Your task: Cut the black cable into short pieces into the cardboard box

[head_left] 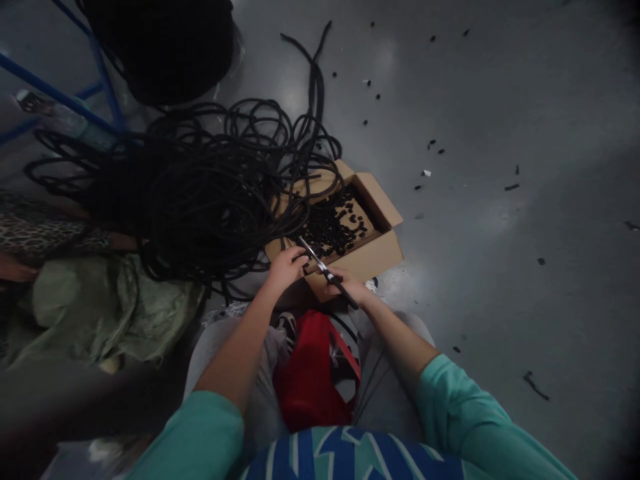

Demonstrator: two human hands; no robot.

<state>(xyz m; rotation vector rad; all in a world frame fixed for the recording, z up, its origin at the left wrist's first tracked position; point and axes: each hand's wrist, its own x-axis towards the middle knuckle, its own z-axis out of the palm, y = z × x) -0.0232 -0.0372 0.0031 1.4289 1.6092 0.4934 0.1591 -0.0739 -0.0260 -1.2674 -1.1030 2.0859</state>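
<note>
My right hand [347, 287] grips a pair of scissors [326, 273] by its black handles, with the metal blades pointing up and left over a cardboard box [383, 257]. Beside the blade tips, my left hand [287, 272] is closed in a pinch on black cord [293, 223], though the fingers partly hide it. Many short black cut pieces [330, 227] lie inside the box. A large tangled heap of the same cord [200, 187] spreads to the left and hangs over the box's left side.
A big black container [165, 47] stands at the back left, near a blue metal frame [103, 73] and a plastic bottle [65, 120]. Green cloth [100, 307] and another person's arm [17, 267] are at the left. A red bag [310, 380] lies between my legs. Small black scraps dot the grey floor [475, 267].
</note>
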